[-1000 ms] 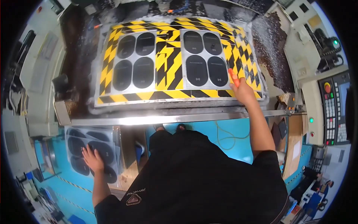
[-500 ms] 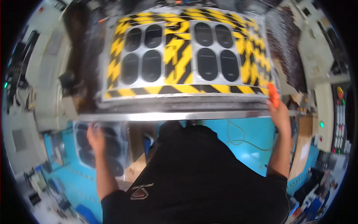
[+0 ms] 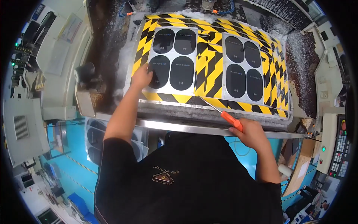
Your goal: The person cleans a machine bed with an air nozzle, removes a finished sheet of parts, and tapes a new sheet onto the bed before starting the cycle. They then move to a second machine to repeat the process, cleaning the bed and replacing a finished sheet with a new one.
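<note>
While the left hand is laid flat on the lower-left corner of the left grey sheet, its grip is open, fingers spread against the lower-left black oval pad; nothing is grasped. An orange-handled screwdriver is held in the right hand, grip closed around the handle, shaft pointed up-left with the tip at the front edge of the yellow-and-black striped surface, between the two sheets. Four black oval pads are carried by the left sheet, four more by the right grey sheet; both lie flat on the striped surface, well apart. A steel rail runs along the front, just below the screwdriver handle. Further sheets with dark ovals are seen lower left, beside the left arm. A control panel is at far right.
</note>
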Available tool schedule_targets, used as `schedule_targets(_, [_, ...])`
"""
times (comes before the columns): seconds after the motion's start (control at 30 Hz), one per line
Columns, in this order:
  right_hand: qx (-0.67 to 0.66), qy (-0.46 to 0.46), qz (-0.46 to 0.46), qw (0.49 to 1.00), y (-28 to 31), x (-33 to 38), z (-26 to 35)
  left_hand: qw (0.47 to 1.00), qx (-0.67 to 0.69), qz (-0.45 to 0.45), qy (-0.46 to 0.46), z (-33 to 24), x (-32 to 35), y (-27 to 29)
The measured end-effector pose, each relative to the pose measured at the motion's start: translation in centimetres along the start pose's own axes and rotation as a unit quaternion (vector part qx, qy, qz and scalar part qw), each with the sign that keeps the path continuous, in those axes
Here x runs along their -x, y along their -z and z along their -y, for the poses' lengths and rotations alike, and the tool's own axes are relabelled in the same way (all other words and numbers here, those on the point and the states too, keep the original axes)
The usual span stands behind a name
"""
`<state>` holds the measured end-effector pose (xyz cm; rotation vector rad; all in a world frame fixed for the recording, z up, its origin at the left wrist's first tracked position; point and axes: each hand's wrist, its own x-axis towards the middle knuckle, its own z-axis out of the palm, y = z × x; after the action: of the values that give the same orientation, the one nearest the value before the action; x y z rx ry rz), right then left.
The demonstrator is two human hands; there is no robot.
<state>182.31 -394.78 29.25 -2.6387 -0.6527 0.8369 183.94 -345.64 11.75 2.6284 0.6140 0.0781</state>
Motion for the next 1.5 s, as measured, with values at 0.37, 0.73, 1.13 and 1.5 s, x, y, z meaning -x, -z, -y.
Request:
schedule_targets(0.37, [-0.212,-0.106,-0.252,0.938,-5.4,-2.2,-5.0,0.966,-0.178,-0.05,-0.183,-1.0,-9.8,-3.6])
schedule_targets(0.73, [-0.267,-0.158,-0.248,0.918,-5.0,-2.4,-5.3,0.866,-0.339,0.017,-0.368,-4.0,-14.6,-1.3])
schedule_targets(1.13, [-0.271,-0.185,-0.227,0.917,-4.3,-2.5,-4.3,0.952,-0.225,-0.197,0.067,4.8,-22.7,24.9])
schedule_targets(1.5, [-0.051,0.053,-0.061,0.995,0.0,-2.1,-0.3,0.967,-0.177,0.157,-0.092,2.3,-9.0,3.5])
